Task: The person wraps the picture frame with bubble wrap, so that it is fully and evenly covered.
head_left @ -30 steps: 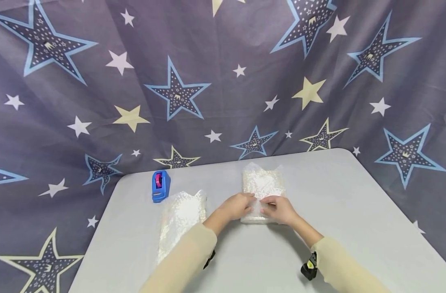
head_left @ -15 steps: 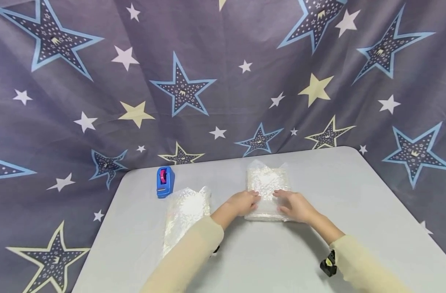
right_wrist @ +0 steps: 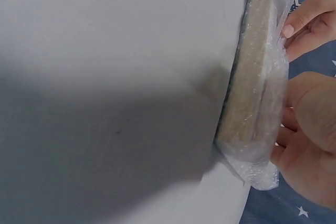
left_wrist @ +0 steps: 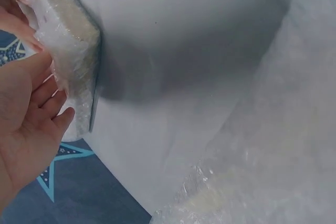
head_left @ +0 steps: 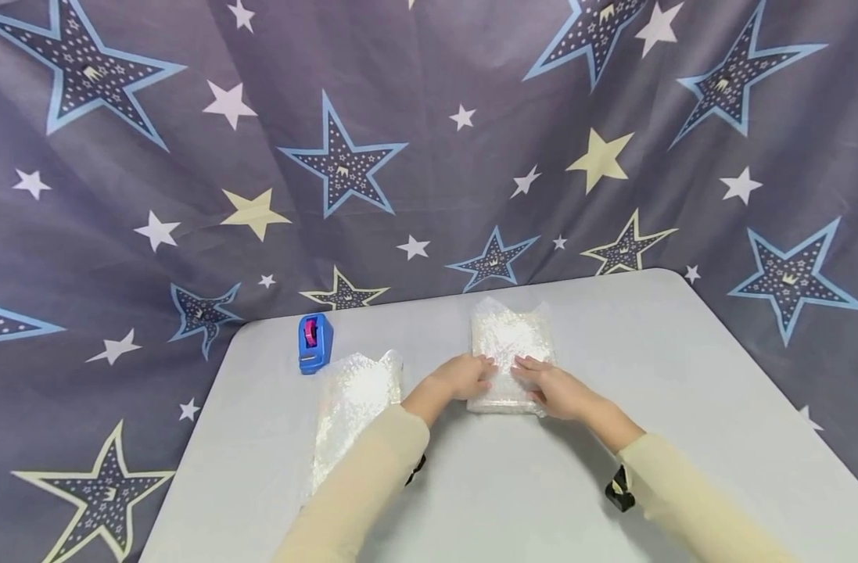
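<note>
A flat package in clear bubble wrap (head_left: 511, 333) lies toward the back of the table, right of the middle. On its top, near the front left, rests my left hand (head_left: 467, 377), fingers loosely bent. My right hand (head_left: 557, 389) lies on its right side, with fingertips spread over the wrap. In the left wrist view, fingers of my left hand (left_wrist: 31, 114) touch the wrap's surface. The right wrist view has my right hand (right_wrist: 312, 140) against the wrapped package (right_wrist: 252, 77), whose tan contents show through the plastic.
A second bubble-wrapped package (head_left: 358, 399) lies to the left, partly covered by my left sleeve. Behind it stands a blue tape dispenser (head_left: 314, 344) with a pink roll. A star-patterned curtain (head_left: 429, 156) hangs behind the pale table (head_left: 513, 500).
My hands have moved apart on the wrap from nearly meeting at its middle, the right hand shifting toward the right side. The package stays in place, and the head view shifts slightly.
</note>
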Available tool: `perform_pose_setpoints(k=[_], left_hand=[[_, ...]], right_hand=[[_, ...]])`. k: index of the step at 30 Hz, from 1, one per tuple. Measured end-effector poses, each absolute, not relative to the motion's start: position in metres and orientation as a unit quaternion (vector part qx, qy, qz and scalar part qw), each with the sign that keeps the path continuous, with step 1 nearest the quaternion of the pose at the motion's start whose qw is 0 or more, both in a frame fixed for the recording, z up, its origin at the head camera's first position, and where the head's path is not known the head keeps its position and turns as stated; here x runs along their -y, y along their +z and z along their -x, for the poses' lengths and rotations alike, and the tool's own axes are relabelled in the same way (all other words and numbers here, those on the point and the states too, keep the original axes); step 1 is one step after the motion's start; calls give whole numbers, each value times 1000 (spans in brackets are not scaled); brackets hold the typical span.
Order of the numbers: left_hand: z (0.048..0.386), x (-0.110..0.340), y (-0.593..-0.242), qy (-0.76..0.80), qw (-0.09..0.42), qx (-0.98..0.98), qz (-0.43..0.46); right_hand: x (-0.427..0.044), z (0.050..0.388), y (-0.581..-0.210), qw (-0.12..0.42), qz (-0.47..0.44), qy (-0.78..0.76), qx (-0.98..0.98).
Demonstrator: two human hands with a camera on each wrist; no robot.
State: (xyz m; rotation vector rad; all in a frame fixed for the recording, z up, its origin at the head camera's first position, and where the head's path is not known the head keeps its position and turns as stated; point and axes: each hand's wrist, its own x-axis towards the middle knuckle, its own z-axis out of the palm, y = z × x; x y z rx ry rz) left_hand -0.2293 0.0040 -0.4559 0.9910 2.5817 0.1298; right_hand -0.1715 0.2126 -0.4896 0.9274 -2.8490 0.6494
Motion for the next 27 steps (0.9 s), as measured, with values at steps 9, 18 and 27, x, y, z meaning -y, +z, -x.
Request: perform_pose_setpoints(k=[9,18,27], left_hand=[[230,-4,-460,72,184,-922,-334],[228,-3,-449,81,155,-938,-299],[248,42,-407,185,133,-947,-225]], right_hand=[[-210,174,-485,3,-300,193,934],[-209,174,-483,-16,-291,211,933],[-208,177,-481,-15,-287,210,934]])
